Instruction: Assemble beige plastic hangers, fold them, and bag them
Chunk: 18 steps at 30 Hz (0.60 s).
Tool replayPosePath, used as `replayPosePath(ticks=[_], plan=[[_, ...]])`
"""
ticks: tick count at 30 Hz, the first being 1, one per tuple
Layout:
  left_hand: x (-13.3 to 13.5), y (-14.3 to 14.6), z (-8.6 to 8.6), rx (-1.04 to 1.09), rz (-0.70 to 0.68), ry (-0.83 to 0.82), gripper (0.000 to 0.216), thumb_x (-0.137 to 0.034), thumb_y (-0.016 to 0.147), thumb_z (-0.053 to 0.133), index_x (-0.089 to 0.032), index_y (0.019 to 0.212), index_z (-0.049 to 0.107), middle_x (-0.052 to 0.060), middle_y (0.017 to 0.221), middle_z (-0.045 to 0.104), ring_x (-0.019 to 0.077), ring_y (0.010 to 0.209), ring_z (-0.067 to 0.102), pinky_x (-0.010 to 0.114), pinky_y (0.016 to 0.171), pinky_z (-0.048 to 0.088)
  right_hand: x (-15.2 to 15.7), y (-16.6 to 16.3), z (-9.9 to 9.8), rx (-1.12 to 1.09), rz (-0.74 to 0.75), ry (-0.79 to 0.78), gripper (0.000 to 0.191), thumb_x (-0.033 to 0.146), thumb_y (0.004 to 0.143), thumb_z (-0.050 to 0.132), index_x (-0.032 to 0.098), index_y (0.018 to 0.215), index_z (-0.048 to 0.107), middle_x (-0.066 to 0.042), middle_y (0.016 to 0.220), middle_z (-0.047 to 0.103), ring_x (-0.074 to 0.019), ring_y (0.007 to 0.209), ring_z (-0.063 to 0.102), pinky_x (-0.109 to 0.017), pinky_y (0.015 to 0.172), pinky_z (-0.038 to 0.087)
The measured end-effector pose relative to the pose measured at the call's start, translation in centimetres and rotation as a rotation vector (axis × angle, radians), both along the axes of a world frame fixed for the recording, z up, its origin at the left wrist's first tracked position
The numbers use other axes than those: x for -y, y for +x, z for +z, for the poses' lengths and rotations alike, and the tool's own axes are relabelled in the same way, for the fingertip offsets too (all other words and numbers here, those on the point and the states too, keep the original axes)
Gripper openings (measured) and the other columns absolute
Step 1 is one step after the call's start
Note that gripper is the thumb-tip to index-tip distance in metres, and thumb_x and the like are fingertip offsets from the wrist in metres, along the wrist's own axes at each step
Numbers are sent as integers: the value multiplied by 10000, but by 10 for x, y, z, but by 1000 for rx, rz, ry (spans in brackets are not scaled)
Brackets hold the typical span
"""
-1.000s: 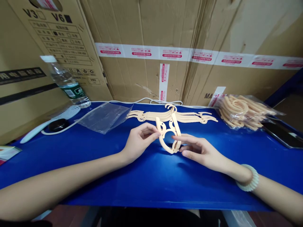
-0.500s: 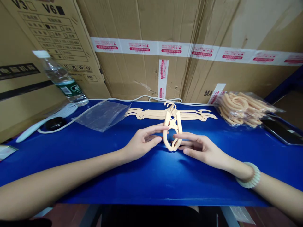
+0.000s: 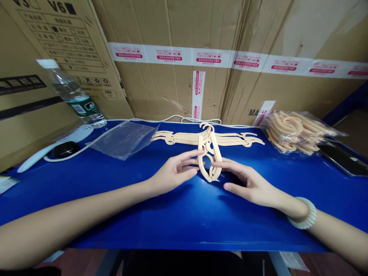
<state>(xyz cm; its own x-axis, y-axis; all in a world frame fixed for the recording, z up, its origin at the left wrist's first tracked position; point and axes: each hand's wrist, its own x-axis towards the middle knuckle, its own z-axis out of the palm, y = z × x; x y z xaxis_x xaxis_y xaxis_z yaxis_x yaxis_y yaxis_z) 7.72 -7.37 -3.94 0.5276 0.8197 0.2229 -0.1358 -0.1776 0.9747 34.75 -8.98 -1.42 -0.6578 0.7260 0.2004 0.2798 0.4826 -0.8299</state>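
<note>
Hanger [image 3: 217, 155], folded, stands on its looped end on the desk [image 3: 172, 218], right between the two grips. Its long axis runs up and away from the person, hook end farthest. Left grip [image 3: 175, 174] pinches the left limb lightly between forefinger and thumb. Right grip [image 3: 250, 184] is spread, not closed: only its forefinger tip touches the right limb, thumb well clear. Both lie equally near. Beyond the grips, flat hangers [image 3: 235, 140] lie crosswise, just behind the hook end.
</note>
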Motion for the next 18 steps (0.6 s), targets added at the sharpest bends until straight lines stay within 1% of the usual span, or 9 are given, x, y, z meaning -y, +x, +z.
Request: replayPosePath(ticks=[3,5,7,9,11,14,18], plan=[[2,0,1,-67,-37,78,556,-167,907,644,-217,1447,521,125,1485,564,282,1343,576,479,1164,449,0,3,-1,144,43,137,468,315,1012,617,305,1471,524,-76,1540,489,-299,1466,371,-567,1207,320],[4,0,-1,-148,4,186,604,-171,896,656,-234,1471,486,118,1520,527,290,1413,500,493,1196,403,0,3,-2,234,83,217,500,307,1032,574,310,1519,462,-70,1573,447,-301,1512,272,-582,1213,296],[5,0,-3,-269,73,294,648,-173,889,650,-246,1499,444,112,1554,486,295,1450,449,515,1218,359,1,3,-4,315,111,301,541,302,1049,533,316,1569,382,-65,1590,425,-304,1528,224,-598,1217,273],[7,-1,-4,-389,127,361,656,-181,894,625,-247,1513,419,111,1573,459,299,1463,426,534,1231,323,1,2,-7,374,111,373,567,311,1062,506,330,1597,318,-60,1593,420,-307,1520,244,-603,1215,274],[7,-1,-4,-456,154,391,630,-203,907,601,-248,1509,419,111,1576,454,299,1466,420,540,1232,316,0,2,-8,395,78,423,573,334,1065,502,348,1601,300,-60,1581,435,-312,1499,291,-596,1205,300],[8,0,-3,-479,158,403,604,-220,922,586,-265,1501,420,107,1562,473,293,1455,438,536,1220,333,-1,3,-10,396,10,475,560,341,1063,499,363,1593,320,-72,1535,477,-322,1448,374,-578,1179,356],[8,1,-1,-484,143,454,623,-179,902,587,-252,1496,415,121,1543,485,296,1448,438,537,1217,331,-5,4,-8,419,-22,513,569,305,1063,478,348,1603,302,-88,1471,524,-320,1384,440,-562,1146,400]])
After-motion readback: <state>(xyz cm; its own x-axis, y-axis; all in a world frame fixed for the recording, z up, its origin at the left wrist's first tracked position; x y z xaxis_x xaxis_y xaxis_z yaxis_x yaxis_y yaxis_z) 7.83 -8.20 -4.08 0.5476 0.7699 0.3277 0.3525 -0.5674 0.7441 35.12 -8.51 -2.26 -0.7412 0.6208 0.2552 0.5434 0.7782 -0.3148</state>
